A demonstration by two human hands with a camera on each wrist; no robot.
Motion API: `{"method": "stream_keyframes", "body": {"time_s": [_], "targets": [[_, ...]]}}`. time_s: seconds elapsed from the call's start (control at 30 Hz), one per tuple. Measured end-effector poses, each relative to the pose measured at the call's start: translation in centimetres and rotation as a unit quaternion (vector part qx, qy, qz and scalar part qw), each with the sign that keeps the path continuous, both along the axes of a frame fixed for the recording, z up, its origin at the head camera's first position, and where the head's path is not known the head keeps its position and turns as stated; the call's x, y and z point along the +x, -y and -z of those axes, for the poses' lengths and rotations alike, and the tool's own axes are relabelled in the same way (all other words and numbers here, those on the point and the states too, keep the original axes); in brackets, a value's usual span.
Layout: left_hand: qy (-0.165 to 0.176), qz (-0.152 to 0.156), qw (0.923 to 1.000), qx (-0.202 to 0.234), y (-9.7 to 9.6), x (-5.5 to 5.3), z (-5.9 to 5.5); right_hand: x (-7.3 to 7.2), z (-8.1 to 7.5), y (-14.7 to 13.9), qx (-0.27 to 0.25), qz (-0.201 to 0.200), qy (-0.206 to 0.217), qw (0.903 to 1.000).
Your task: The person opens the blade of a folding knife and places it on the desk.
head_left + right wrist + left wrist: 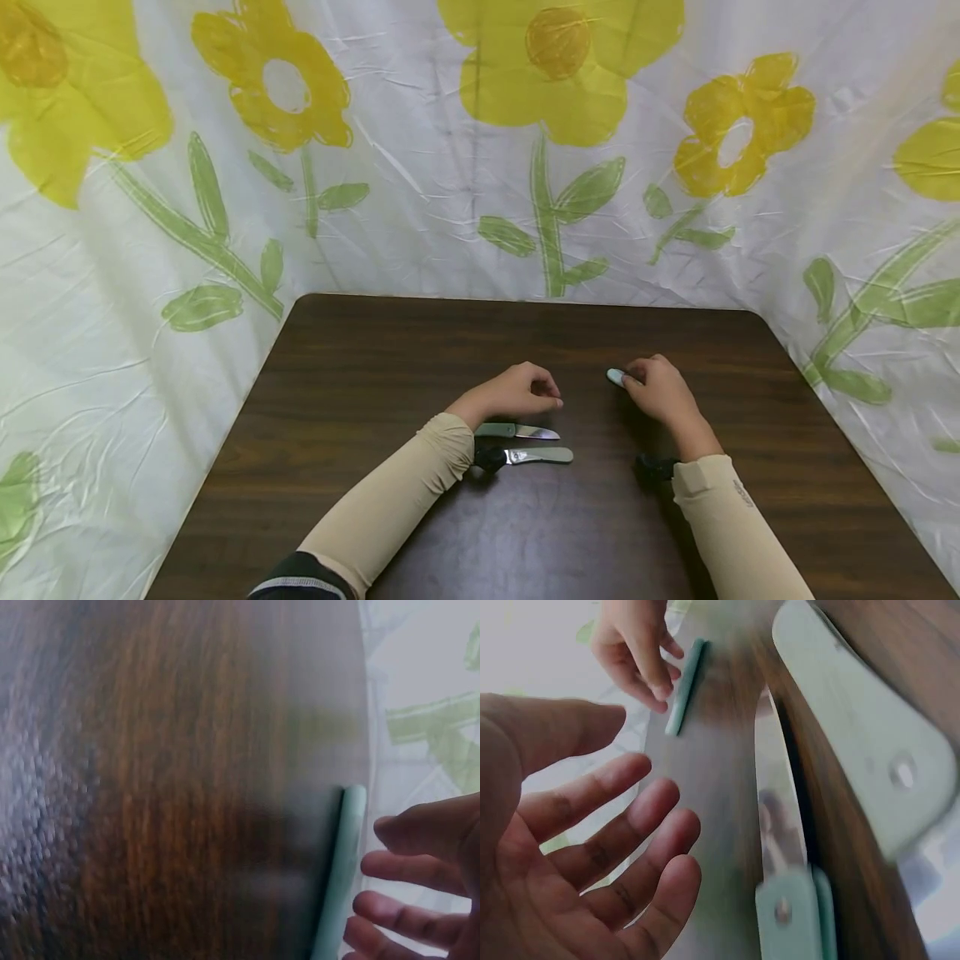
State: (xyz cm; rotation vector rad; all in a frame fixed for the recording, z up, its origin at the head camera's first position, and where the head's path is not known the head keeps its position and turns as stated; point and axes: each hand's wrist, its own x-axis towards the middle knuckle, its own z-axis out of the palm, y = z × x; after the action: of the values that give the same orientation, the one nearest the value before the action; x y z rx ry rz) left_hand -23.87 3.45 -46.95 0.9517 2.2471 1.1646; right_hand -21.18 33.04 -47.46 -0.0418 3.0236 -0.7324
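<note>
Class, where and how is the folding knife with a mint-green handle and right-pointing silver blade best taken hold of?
Probably by the mint-green handle, coming from the left in the head view: its narrow shape suits a pinch, and the bare silver blade points right, away from that side.

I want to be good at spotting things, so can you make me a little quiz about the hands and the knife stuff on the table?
1. True or false: the left hand is gripping the knife with the pointed blade seen in the left wrist view.

2. Pick one: in that view, the handle joined to the pointed blade is
A) red
B) green
C) black

3. Fill in the blank: the slim green bar is nearest to the person's ____ hand.

Key:
1. False; that hand holds nothing.
2. B
3. Right; the right hand is the one beside it.
</note>
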Motion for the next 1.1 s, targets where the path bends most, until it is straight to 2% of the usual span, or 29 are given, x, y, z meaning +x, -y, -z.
{"method": "stream_keyframes", "body": {"time_s": [0.3, 0.43, 0.53, 0.8, 0.9, 1.0, 1.1], "targets": [[0.023, -0.064, 0.9976, -0.013, -3.4, -0.2, 0.2, -0.5, 0.5, -0.2, 0.029, -0.002, 0.019, 0.9994], [0.026, -0.084, 0.9959, -0.020, -4.5, -0.2, 0.5, -0.7, 0.5, -0.3, 0.014, -0.001, 0.036, 0.9992], [0.022, -0.086, 0.9958, -0.025, -5.0, -0.2, 0.9, -0.7, 0.4, -0.4, -0.003, -0.003, 0.042, 0.9991], [0.028, -0.087, 0.9954, -0.027, -5.0, -0.1, 1.2, -0.3, 0.1, 0.5, -0.090, -0.031, 0.047, 0.9943], [0.051, -0.098, 0.9938, -0.013, -4.9, -0.1, 1.2, -0.2, 0.1, 1.2, -0.124, -0.049, 0.045, 0.9900], [0.085, -0.117, 0.9893, 0.018, -4.9, -0.1, 1.3, 0.0, 0.1, 1.8, -0.168, -0.071, 0.041, 0.9824], [0.125, -0.133, 0.9797, 0.081, -4.8, -0.1, 1.5, 0.1, 0.2, 2.5, -0.217, -0.090, 0.045, 0.9710]]}}
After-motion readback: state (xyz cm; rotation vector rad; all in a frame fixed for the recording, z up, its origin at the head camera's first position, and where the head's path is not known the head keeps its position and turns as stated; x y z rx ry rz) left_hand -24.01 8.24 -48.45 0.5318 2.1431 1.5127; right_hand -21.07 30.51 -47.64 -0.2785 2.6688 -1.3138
